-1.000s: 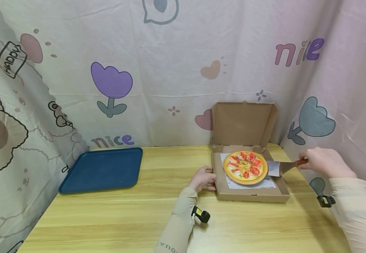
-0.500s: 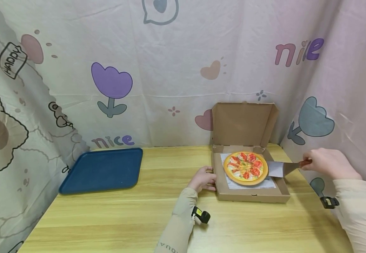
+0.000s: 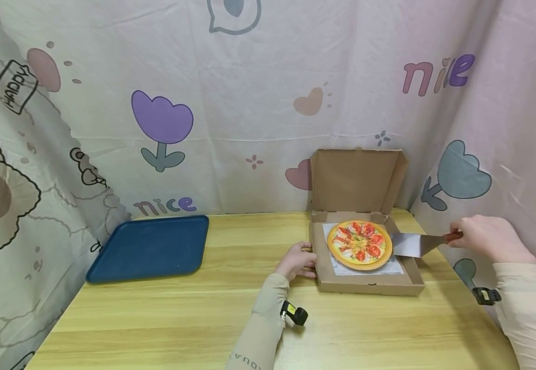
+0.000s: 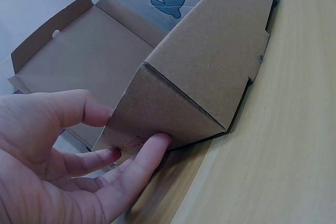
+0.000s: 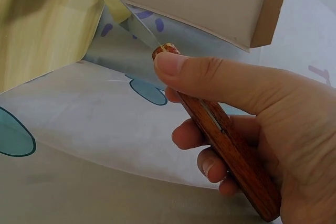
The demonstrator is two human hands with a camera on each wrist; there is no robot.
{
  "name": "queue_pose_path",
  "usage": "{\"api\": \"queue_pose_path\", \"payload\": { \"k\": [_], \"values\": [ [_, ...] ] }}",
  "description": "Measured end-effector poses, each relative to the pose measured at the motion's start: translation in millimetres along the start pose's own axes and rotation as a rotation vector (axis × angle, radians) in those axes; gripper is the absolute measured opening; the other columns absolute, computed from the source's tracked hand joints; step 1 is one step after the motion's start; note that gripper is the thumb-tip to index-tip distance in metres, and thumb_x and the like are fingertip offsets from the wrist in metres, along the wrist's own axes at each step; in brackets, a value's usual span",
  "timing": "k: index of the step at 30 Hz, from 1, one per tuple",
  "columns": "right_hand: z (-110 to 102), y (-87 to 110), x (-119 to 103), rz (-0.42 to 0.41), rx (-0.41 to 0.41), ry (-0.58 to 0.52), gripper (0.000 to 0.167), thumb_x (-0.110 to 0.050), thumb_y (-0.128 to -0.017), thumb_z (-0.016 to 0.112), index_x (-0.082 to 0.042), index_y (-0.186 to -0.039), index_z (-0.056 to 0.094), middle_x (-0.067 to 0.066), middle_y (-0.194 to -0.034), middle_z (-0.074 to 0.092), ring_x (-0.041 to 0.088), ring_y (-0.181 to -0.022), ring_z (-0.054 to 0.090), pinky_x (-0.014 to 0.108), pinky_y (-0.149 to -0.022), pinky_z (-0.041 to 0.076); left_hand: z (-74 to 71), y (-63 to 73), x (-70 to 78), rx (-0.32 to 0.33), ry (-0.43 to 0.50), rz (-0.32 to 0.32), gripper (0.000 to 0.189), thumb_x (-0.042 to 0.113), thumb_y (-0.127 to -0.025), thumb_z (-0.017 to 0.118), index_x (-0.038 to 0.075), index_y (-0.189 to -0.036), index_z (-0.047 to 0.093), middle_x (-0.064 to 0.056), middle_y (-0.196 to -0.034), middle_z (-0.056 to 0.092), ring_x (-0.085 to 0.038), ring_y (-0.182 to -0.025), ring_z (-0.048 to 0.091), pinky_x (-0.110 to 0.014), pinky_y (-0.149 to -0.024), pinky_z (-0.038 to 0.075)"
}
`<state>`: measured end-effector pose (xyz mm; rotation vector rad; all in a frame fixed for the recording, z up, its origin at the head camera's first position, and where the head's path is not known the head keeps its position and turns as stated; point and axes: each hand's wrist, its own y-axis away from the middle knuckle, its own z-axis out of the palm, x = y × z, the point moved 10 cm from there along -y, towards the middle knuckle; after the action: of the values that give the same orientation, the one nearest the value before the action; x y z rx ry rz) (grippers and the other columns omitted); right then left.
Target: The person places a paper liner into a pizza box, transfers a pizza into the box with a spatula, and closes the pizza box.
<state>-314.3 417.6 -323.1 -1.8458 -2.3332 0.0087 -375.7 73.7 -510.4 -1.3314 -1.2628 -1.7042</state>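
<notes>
My left hand (image 3: pixel 294 261) rests against the left side wall of an open cardboard pizza box (image 3: pixel 369 288). In the left wrist view its fingertips touch the wall (image 4: pixel 152 114) near the front corner, the fingers fairly loose. A round pizza (image 3: pixel 360 245) with tomato slices lies inside the box on a printed paper sheet (image 3: pixel 342 269). My right hand (image 3: pixel 492 239), off the box's right side, grips a spatula (image 3: pixel 408 244) by its reddish-brown wooden handle (image 5: pixel 231 156). The flat metal blade slants over the box's right wall, its front end right at the pizza's edge.
A dark blue tray (image 3: pixel 149 249) lies at the back left of the wooden table (image 3: pixel 156 318). The box lid (image 3: pixel 355 182) stands up toward the printed curtain (image 3: pixel 249 103), which also runs down both sides of the table.
My right hand has drawn the spatula a little to the right, so more of its blade shows beside the pizza. The left hand, box and pizza stay where they were.
</notes>
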Motion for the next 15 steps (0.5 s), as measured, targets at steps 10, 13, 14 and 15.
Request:
{"api": "queue_pose_path", "payload": {
  "k": [10,13,14,15],
  "values": [
    [-1.8,2.2,6.2,0.03,-0.008,-0.008,0.019,-0.035,-0.076,0.077,-0.033,-0.065,0.061,-0.012,-0.064,0.064,0.007,-0.054,0.051,0.035,-0.046,0.038,0.7,0.4,-0.2,-0.007,0.007,-0.001,0.066,-0.001,-0.077,0.057,-0.001,-0.141,0.04,-0.01,-0.085,0.058,-0.021,-0.076,0.06,-0.04,-0.07,0.061],
    [-3.8,2.7,6.6,0.036,-0.005,0.002,0.019,-0.033,-0.076,0.077,-0.033,-0.065,0.062,-0.014,-0.064,0.064,0.007,-0.053,0.051,0.034,-0.046,0.038,0.6,0.5,0.3,-0.01,-0.001,0.0,0.066,0.0,-0.078,0.057,-0.001,-0.141,0.039,-0.01,-0.085,0.058,-0.02,-0.076,0.06,-0.039,-0.069,0.061],
    [-4.5,2.7,6.5,0.032,-0.005,0.002,0.019,-0.032,-0.076,0.077,-0.032,-0.065,0.062,-0.013,-0.064,0.064,0.007,-0.053,0.051,0.034,-0.046,0.038,0.5,0.4,0.4,-0.01,-0.003,0.001,0.065,0.0,-0.078,0.057,-0.001,-0.141,0.039,-0.01,-0.086,0.058,-0.02,-0.077,0.061,-0.038,-0.068,0.061],
    [-5.1,2.8,6.8,0.034,-0.004,0.004,0.019,-0.031,-0.076,0.077,-0.032,-0.065,0.062,-0.013,-0.064,0.065,0.007,-0.052,0.05,0.034,-0.045,0.037,0.3,0.2,0.5,-0.01,-0.006,0.003,0.065,0.0,-0.078,0.057,-0.001,-0.141,0.039,-0.01,-0.086,0.058,-0.02,-0.077,0.061,-0.038,-0.068,0.061]
  ]
}}
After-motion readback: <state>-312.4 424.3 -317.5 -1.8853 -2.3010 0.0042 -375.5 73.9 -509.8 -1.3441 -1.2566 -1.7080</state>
